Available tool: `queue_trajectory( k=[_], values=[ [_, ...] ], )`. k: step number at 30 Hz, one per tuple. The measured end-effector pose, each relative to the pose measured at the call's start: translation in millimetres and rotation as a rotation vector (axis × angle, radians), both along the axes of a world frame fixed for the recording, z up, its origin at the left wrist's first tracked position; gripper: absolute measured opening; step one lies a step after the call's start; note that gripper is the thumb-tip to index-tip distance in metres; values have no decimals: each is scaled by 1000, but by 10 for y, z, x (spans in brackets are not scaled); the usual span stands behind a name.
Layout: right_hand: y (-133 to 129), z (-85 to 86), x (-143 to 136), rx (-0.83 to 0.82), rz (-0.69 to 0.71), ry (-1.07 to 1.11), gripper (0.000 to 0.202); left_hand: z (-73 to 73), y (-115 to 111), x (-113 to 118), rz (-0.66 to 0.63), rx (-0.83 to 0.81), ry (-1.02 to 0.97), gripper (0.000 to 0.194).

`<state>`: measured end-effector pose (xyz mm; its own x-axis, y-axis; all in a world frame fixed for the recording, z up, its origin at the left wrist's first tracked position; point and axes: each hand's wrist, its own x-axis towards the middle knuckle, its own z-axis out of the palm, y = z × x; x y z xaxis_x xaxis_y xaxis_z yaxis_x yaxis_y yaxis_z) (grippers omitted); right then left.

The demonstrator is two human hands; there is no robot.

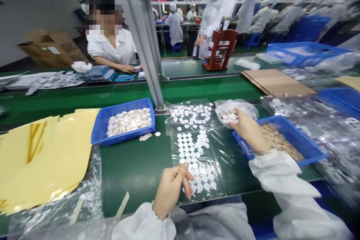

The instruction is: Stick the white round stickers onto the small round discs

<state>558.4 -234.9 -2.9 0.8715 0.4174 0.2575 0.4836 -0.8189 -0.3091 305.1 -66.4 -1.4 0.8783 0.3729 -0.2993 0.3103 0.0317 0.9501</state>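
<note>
Reaching to clear bag (247,108), right hand (249,129), grip unclear, left hand (171,189), grip narrow, above white discs (206,186), green tabletop (135,168).

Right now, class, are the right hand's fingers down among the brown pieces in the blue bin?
No, the fingers of the right hand are at the clear bag of white discs, beside that bin.

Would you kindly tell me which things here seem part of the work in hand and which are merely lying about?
Probably in use:
white discs by the left hand
clear bag at the right hand
blue tray of pale discs

Apparently just lying about:
yellow sheets
flat cardboard
red-brown stand
</note>
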Motion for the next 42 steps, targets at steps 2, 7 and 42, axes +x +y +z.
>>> queue_trajectory(
  k=[2, 7, 42],
  values=[
    [61, -59, -131, 31, 75, 30, 45, -155, 194, 9, 137, 273, -4, 48],
    [168, -207, -647, 128, 290, 282, 23, -459, 836, 91, 358, 541, 78, 24],
    [861, 20, -1374, 906, 520, 733, 36, 66, 65, 294, 211, -607, -233, 44]
  ],
)
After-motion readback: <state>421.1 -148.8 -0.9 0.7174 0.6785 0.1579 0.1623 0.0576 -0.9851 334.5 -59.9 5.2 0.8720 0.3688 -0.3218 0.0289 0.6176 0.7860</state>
